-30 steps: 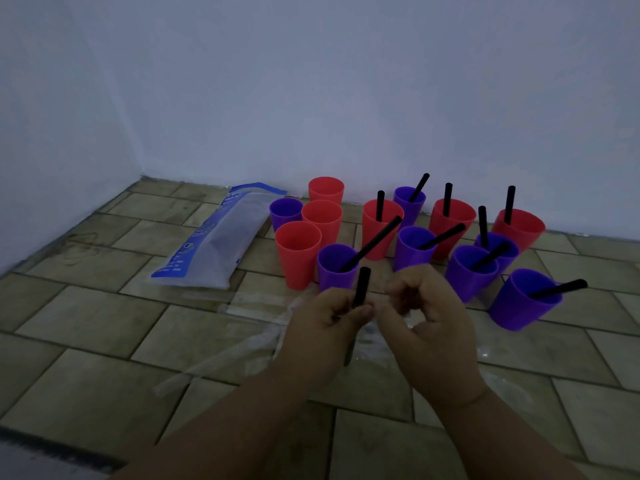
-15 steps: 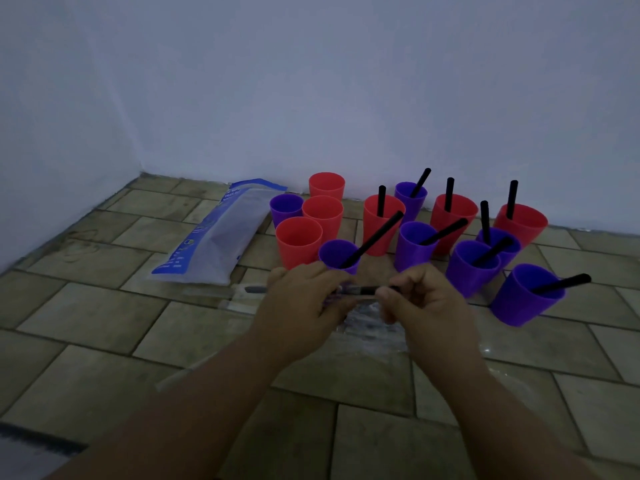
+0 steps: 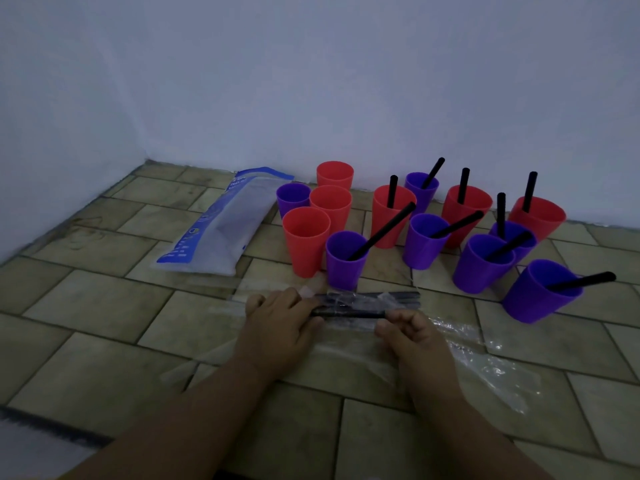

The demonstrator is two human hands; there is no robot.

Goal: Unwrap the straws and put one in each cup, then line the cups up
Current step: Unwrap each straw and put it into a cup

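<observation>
Red and purple cups stand in a cluster on the tiled floor. Several hold a black straw, such as the near purple cup. At the left, the front red cup, two more red cups and one purple cup have none. Low over the floor, my left hand and my right hand pinch the two ends of a wrapped black straw lying level between them. Just beyond it lie a few wrapped straws.
A blue and white plastic straw bag lies left of the cups. Clear empty wrappers are strewn on the floor around and right of my hands. White walls close off the back and left.
Both hands have dropped toward the floor. The straw, upright in my left hand a second ago, now lies level between both hands near the loose wrapped straws.
</observation>
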